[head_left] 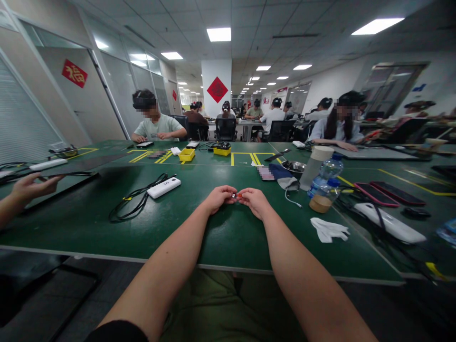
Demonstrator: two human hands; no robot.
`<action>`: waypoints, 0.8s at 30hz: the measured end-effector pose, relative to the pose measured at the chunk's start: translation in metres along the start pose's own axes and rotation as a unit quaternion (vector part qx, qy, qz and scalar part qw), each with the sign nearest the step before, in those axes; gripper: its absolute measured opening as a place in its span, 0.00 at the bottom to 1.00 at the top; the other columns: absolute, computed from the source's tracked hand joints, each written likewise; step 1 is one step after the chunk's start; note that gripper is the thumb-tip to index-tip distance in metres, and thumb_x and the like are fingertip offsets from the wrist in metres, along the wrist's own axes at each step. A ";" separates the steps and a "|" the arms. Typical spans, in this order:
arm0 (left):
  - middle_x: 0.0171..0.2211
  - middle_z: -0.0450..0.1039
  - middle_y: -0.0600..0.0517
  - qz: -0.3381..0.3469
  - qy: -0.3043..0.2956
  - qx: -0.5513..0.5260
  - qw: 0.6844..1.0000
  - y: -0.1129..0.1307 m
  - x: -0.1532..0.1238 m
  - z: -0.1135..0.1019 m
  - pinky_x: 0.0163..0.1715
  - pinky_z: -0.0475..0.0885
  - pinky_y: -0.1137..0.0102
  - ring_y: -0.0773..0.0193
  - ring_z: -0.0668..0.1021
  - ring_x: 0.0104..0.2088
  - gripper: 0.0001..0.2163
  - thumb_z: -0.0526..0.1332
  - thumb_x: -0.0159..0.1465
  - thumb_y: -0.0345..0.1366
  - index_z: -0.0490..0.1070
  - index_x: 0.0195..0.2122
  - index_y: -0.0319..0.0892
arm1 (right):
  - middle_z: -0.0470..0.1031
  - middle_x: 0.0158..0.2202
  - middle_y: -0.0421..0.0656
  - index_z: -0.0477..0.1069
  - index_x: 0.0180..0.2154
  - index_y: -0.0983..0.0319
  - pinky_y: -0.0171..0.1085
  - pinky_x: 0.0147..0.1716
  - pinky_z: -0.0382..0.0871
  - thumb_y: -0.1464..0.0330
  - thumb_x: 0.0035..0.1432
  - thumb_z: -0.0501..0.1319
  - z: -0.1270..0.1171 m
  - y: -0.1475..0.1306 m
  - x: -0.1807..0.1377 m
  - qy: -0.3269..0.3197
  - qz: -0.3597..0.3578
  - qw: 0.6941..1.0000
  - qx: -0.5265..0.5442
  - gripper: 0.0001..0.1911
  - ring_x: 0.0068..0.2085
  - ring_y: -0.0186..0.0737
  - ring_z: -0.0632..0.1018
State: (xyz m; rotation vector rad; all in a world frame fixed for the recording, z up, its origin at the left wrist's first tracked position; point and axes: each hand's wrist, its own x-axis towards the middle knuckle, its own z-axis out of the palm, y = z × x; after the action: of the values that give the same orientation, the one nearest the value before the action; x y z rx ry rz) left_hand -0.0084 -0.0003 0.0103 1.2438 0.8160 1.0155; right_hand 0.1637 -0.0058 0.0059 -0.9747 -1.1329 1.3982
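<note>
Over desk (185, 232): pieces (234, 195) between left grip (217, 199) and right grip (254, 202) | left: power bank (164, 188) beside cable (127, 199) | right: tissue (329, 230), bottles (325, 197) behind it | beyond: two trays (186, 155) toward far edge

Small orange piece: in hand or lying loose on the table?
In hand: the right hand pinches the small orange piece at its fingertips, close to the left hand.

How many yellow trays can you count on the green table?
2. The left yellow tray stands on the far part of the green table, ahead and left of the left hand; the right yellow tray stands apart to its right. Others may be hidden.
</note>
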 end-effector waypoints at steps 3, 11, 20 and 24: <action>0.32 0.76 0.46 -0.002 0.000 -0.002 1.000 0.000 0.000 0.000 0.34 0.75 0.71 0.66 0.79 0.31 0.11 0.60 0.55 0.23 0.72 0.39 0.36 | 0.78 0.28 0.46 0.72 0.26 0.65 0.33 0.30 0.73 0.79 0.44 0.60 0.000 0.000 -0.001 0.003 -0.002 1.000 -0.007 0.06 0.30 0.36 0.79; 0.31 0.74 0.50 0.055 -0.005 0.073 0.996 -0.003 0.000 -0.002 0.28 0.71 0.76 0.73 0.74 0.24 0.13 0.64 0.53 0.27 0.72 0.40 0.36 | 0.77 0.27 0.44 0.72 0.27 0.65 0.32 0.30 0.73 0.79 0.41 0.64 -0.001 0.006 0.003 -0.004 -0.014 1.000 -0.022 0.07 0.29 0.35 0.78; 0.29 0.74 0.50 0.050 -0.017 0.075 0.996 -0.007 0.003 -0.003 0.30 0.72 0.75 0.70 0.77 0.29 0.09 0.59 0.56 0.24 0.70 0.38 0.36 | 0.75 0.24 0.42 0.71 0.28 0.65 0.31 0.27 0.72 0.78 0.41 0.65 0.002 0.003 0.000 -0.010 -0.011 1.000 -0.023 0.08 0.27 0.36 0.79; 0.30 0.75 0.49 0.037 -0.014 0.054 0.998 -0.010 0.006 -0.004 0.32 0.73 0.75 0.69 0.78 0.30 0.07 0.59 0.56 0.23 0.70 0.36 0.36 | 0.77 0.25 0.44 0.71 0.29 0.65 0.32 0.29 0.73 0.79 0.44 0.62 0.002 0.003 0.001 -0.015 -0.008 1.000 -0.021 0.06 0.29 0.37 0.79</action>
State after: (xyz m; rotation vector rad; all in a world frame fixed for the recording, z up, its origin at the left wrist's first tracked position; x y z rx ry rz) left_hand -0.0086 0.0064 0.0003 1.3863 0.8178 1.0228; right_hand 0.1613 -0.0056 0.0030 -0.9770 -1.1940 1.3848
